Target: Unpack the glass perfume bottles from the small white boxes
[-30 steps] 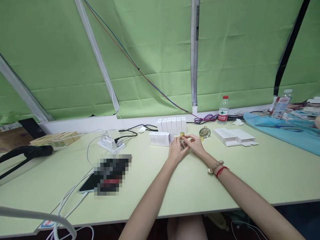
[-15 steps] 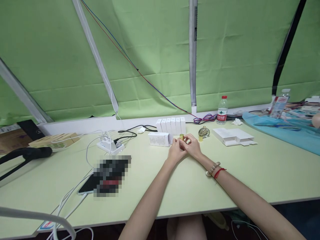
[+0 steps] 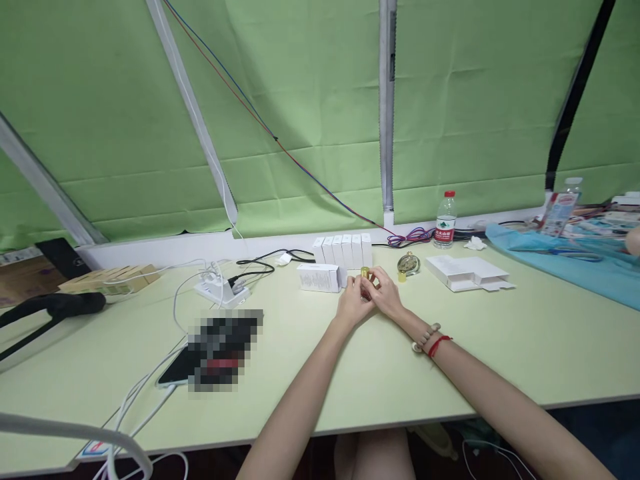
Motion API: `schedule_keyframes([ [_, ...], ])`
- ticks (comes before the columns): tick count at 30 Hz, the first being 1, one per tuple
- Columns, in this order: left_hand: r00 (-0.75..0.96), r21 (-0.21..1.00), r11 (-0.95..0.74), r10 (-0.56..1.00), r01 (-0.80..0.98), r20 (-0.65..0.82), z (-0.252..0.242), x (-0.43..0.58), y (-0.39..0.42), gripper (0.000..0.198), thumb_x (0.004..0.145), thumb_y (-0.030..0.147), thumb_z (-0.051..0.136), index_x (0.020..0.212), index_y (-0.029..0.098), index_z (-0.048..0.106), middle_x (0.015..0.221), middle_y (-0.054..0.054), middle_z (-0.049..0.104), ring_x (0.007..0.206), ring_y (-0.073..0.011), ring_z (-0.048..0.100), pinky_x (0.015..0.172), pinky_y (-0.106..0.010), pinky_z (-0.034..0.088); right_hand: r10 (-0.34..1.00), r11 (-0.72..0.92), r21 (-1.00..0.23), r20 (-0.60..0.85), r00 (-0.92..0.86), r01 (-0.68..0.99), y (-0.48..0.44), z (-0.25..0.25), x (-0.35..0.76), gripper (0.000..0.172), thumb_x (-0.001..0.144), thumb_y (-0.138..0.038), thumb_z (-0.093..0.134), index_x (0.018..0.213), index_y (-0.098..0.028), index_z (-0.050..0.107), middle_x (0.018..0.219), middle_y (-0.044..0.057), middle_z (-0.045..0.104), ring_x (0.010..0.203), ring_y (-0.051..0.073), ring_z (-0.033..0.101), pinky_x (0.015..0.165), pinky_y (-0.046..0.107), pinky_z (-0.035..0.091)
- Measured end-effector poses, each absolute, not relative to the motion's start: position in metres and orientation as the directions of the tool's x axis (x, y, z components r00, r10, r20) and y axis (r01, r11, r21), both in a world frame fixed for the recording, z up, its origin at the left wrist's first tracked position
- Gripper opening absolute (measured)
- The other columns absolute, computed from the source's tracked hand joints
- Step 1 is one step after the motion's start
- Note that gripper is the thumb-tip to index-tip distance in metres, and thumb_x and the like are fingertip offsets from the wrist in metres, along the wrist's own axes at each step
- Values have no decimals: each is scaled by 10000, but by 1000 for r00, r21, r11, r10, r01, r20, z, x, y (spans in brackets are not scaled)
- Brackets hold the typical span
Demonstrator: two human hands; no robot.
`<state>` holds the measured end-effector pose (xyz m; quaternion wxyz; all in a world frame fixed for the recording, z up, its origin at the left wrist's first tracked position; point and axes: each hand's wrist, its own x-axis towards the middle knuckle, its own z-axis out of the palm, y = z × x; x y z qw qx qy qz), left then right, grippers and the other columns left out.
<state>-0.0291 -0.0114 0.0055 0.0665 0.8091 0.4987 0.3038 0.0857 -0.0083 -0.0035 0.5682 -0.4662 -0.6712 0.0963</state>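
Both my hands meet over the middle of the table, fingers curled around a small item with a gold cylindrical cap (image 3: 365,273). My left hand (image 3: 354,301) grips it from the left, and my right hand (image 3: 386,293) closes on it from the right. What lies below the gold cap is mostly hidden by my fingers. Just left of them is a white printed carton (image 3: 319,278) lying on its side. Behind it stands a row of white boxes (image 3: 343,251). To the right sit a small gold cap (image 3: 402,277) and a round ornate compass-like object (image 3: 409,263).
An opened white box (image 3: 467,273) lies to the right, with a red-capped water bottle (image 3: 445,223) behind it. Blue plastic sheeting (image 3: 565,260) covers the far right. On the left are a power strip (image 3: 220,293), a dark tablet-like device (image 3: 180,367) and white cables (image 3: 127,400).
Almost nothing differs. Both hands stay closed on the gold-capped item, with only a very slight shift of the fingers and the view.
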Motion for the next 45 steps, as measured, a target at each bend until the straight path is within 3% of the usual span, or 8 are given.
schedule_keyframes([
  [8, 327, 420, -492, 853, 762, 406, 6, -27, -14, 525, 717, 402, 569, 1179, 226, 394, 1055, -61, 476, 896, -210, 574, 739, -318, 467, 749, 516, -746, 631, 200, 421, -4, 0, 87, 358, 885, -459, 311, 936, -190, 542, 879, 53, 607, 801, 177, 551, 659, 276, 417],
  [14, 327, 436, -482, 863, 760, 384, 6, -26, -13, 596, 719, 398, 570, 1239, 209, 349, 1084, -82, 489, 928, -223, 570, 745, -320, 461, 770, 518, -743, 621, 147, 424, -1, -2, 86, 360, 849, -493, 379, 856, -190, 573, 875, 44, 599, 793, 167, 546, 737, 288, 410],
  [22, 338, 496, -507, 855, 704, 395, 3, -27, -12, 605, 732, 433, 561, 1245, 185, 358, 1096, -101, 523, 938, -226, 571, 774, -334, 459, 880, 437, -899, 434, 193, 28, 8, -8, 84, 369, 739, -533, 491, 779, -179, 587, 827, 49, 628, 805, 188, 559, 770, 312, 427],
  [28, 336, 521, -518, 849, 679, 407, 3, -28, -12, 613, 729, 440, 571, 1255, 214, 354, 1140, -87, 524, 953, -207, 568, 782, -314, 459, 903, 395, -917, 376, 205, -58, 12, -12, 84, 319, 695, -489, 541, 752, -179, 597, 803, 40, 634, 794, 185, 565, 757, 308, 434],
  [33, 298, 443, -490, 850, 751, 435, 4, -24, -15, 522, 738, 449, 555, 1180, 208, 416, 1099, -79, 561, 957, -219, 572, 817, -335, 442, 888, 355, -934, 352, 296, 46, 15, -15, 88, 302, 715, -432, 493, 831, -173, 597, 830, 51, 622, 769, 183, 560, 737, 312, 428],
  [38, 165, 415, -411, 843, 811, 512, 5, -23, -16, 577, 709, 471, 587, 1177, 179, 417, 1151, -106, 542, 1093, -245, 505, 931, -356, 374, 825, 351, -907, 418, 381, 234, 23, -22, 101, 290, 734, -358, 437, 886, -169, 594, 853, 57, 602, 704, 169, 529, 701, 314, 421],
  [42, 143, 432, -419, 829, 799, 540, 9, -27, -16, 451, 749, 484, 529, 1084, 188, 469, 1078, -87, 559, 1046, -230, 511, 886, -347, 389, 888, 259, -881, 378, 261, 395, 25, -29, 104, 271, 727, -250, 428, 932, -176, 589, 801, 32, 582, 690, 158, 523, 675, 297, 415],
  [45, 140, 451, -421, 833, 787, 535, 11, -30, -16, 313, 790, 462, 480, 961, 201, 514, 960, -59, 569, 941, -204, 532, 812, -323, 410, 919, 249, -746, 383, 91, 617, 18, -29, 102, 262, 752, -198, 431, 948, -180, 605, 873, 52, 591, 802, 165, 523, 727, 292, 392],
])
